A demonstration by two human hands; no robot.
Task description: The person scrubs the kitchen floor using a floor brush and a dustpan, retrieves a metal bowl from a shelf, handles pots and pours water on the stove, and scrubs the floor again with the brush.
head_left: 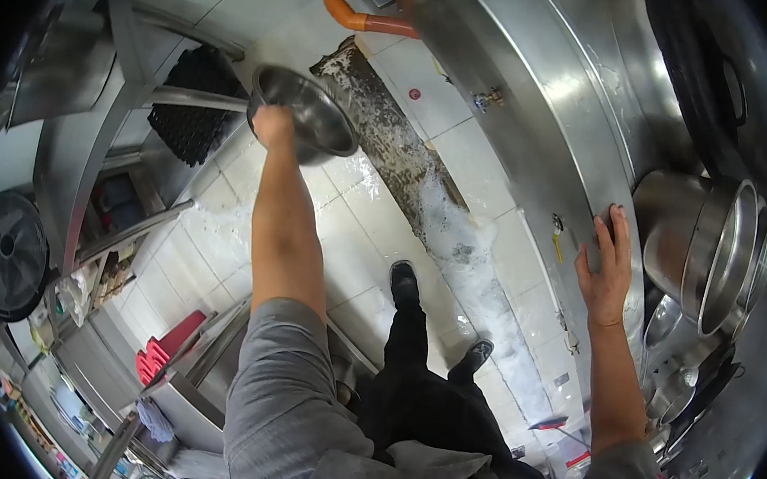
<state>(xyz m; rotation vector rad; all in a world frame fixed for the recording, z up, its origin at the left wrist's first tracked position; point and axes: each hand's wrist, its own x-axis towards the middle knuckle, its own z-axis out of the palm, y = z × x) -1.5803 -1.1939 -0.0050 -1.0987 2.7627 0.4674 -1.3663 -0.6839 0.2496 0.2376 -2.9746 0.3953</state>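
Observation:
My left hand (273,125) is closed on the near rim of a round steel bowl (326,113), held out over the wet floor at arm's length. The bowl is tilted, its inside partly turned toward me, and I see no contents in it. Fingers apart, my right hand (609,273) lies on the steel front edge of the sink counter (552,100). Beyond that hand, a large steel pot (670,222) lies on its side in the sink. Below the bowl runs a floor drain channel (384,118) with foamy water (456,232) in it.
Steel shelving legs (192,98) and a black mat (194,103) stand at left. A black round lid-like object (8,255) is farther left. An orange pipe (365,17) juts out ahead. Small valves (487,99) project from the counter front. Suds cover the tiles near my shoes (404,282).

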